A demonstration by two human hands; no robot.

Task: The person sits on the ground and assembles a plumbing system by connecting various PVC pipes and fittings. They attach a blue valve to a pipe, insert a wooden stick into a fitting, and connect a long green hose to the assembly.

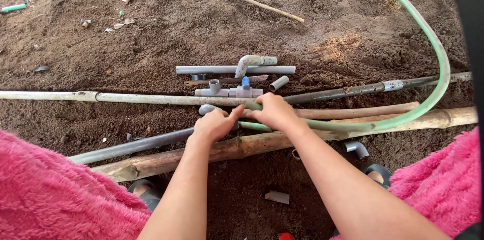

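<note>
My left hand (214, 125) closes around a grey pipe elbow (205, 109) at the end of a grey pipe (131, 147) that runs off to the lower left. My right hand (275, 111) grips the end of a green hose (433, 53), which curves up and away to the right. The two hands touch at the thumbs, just above a thick bamboo pole (262, 142). Beyond the hands lie a blue-handled valve assembly (229, 90), a short grey pipe stub (278, 83) and a straight grey pipe (234, 70) with a bent fitting (249, 62).
Loose brown soil covers the ground. A long pale pipe (126, 98) joins a dark pipe (373, 88) across the scene. A grey elbow (357, 148) and a small flat piece (277, 197) lie near my feet. Sticks and litter sit at the top left. Pink fleece (45, 189) covers my knees.
</note>
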